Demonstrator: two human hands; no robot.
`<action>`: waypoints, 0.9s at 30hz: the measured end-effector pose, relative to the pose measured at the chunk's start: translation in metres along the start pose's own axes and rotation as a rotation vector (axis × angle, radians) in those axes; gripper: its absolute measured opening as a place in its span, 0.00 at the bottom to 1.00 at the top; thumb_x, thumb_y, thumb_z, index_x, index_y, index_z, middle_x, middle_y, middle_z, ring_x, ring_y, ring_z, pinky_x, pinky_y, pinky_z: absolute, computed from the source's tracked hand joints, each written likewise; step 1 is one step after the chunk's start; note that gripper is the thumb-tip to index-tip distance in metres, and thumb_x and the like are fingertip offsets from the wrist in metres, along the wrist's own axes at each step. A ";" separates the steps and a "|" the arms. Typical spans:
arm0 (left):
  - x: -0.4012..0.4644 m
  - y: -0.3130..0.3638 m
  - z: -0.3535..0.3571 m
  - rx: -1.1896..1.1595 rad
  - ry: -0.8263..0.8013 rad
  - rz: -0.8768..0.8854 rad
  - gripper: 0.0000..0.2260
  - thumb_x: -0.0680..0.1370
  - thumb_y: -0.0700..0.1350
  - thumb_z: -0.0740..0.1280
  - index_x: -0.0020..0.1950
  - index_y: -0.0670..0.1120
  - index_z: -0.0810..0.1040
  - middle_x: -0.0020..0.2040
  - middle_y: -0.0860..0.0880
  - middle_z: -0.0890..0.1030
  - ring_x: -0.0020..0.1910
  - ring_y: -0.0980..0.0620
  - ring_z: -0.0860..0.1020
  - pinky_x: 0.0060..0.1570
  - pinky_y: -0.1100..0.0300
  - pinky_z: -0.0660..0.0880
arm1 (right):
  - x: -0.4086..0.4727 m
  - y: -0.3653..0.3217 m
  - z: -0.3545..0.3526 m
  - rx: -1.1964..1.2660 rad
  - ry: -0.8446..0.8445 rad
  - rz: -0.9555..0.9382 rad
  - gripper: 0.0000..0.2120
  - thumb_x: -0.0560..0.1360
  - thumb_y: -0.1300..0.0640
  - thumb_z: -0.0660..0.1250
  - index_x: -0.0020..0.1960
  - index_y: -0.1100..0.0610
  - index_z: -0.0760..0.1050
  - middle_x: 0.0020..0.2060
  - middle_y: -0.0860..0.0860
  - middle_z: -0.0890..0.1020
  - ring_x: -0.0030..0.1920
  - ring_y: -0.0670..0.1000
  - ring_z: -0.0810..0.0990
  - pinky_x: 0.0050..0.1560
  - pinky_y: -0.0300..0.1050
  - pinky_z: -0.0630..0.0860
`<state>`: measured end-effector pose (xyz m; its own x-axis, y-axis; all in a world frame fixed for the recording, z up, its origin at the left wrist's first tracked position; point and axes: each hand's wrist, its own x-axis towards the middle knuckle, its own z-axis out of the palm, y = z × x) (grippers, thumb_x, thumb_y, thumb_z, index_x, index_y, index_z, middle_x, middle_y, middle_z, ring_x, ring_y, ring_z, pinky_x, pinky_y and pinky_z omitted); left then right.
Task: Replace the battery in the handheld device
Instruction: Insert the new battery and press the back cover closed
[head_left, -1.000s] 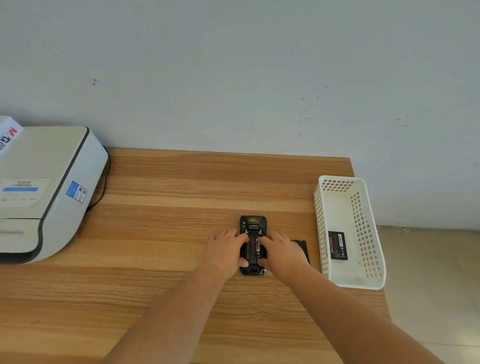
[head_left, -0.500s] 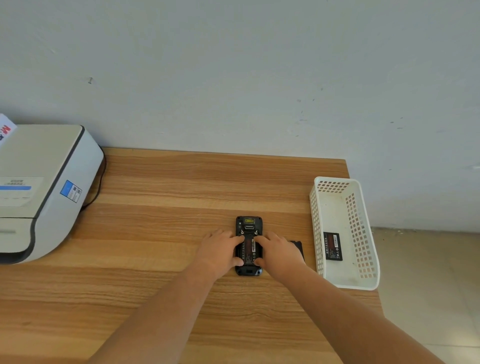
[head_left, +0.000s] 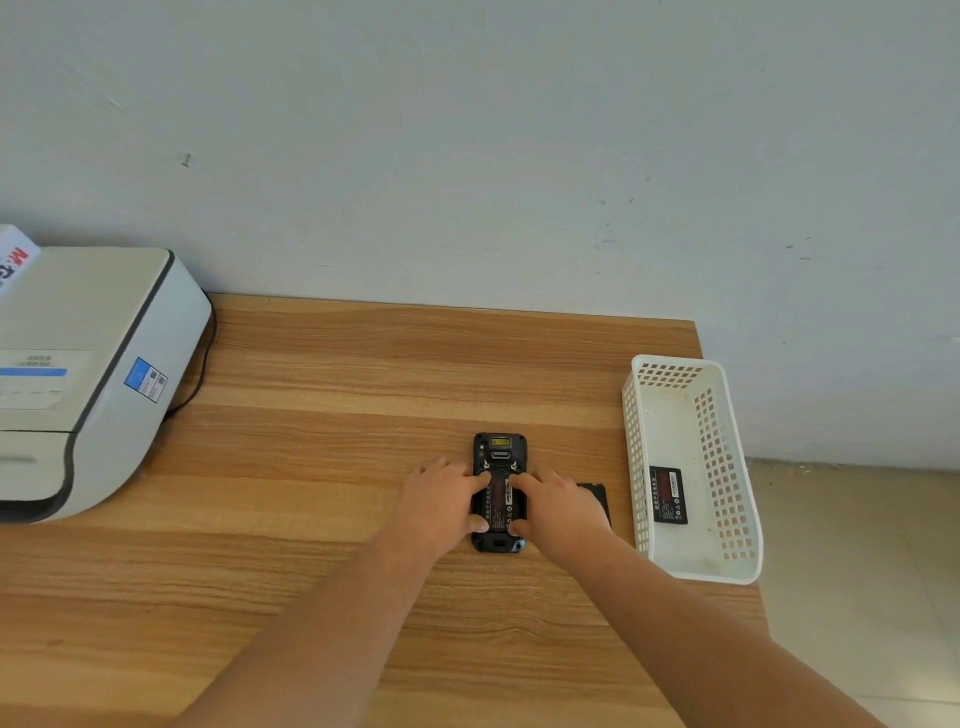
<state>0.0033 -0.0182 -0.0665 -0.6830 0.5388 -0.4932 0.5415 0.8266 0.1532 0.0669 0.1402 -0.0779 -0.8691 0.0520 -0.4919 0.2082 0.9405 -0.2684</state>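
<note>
My left hand (head_left: 441, 506) and right hand (head_left: 558, 506) rest spread on the handheld device (head_left: 499, 492), fingers (head_left: 480, 479) pressing the battery (head_left: 500, 501) seated in its open back, nothing clenched; the device lies face down on the worktop (head_left: 322, 467), right of centre; a black cover (head_left: 596, 493) lies just right of my right hand; farther right, a white basket (head_left: 724, 569) holds a second battery (head_left: 669, 494); a printer (head_left: 78, 374) sits far left.

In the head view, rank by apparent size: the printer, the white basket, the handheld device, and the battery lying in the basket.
1. printer, though partly cut off at the frame edge
2. white basket
3. handheld device, partly covered by both hands
4. battery in the basket
</note>
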 end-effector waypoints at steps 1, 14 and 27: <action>0.000 0.000 0.001 -0.001 0.001 -0.002 0.30 0.76 0.58 0.67 0.76 0.56 0.62 0.69 0.50 0.72 0.71 0.48 0.65 0.70 0.45 0.60 | -0.001 0.000 0.001 0.006 0.008 0.002 0.28 0.74 0.47 0.68 0.72 0.48 0.64 0.64 0.51 0.72 0.64 0.55 0.71 0.59 0.52 0.73; -0.014 -0.004 -0.004 -0.139 0.008 -0.037 0.27 0.79 0.59 0.61 0.77 0.53 0.61 0.76 0.49 0.65 0.75 0.47 0.61 0.73 0.48 0.58 | -0.002 0.024 -0.048 0.039 0.044 0.058 0.23 0.77 0.54 0.66 0.71 0.51 0.67 0.67 0.52 0.71 0.65 0.55 0.71 0.62 0.52 0.74; -0.046 -0.042 0.012 -0.288 -0.042 -0.216 0.13 0.80 0.58 0.61 0.55 0.53 0.80 0.49 0.55 0.82 0.46 0.58 0.81 0.49 0.60 0.79 | -0.002 0.036 -0.027 -0.463 -0.191 0.098 0.41 0.65 0.50 0.78 0.71 0.60 0.62 0.66 0.56 0.65 0.66 0.57 0.66 0.61 0.53 0.74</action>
<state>0.0179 -0.0801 -0.0603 -0.7426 0.3442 -0.5745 0.2221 0.9358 0.2736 0.0637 0.1830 -0.0640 -0.7492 0.1257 -0.6503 0.0260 0.9867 0.1608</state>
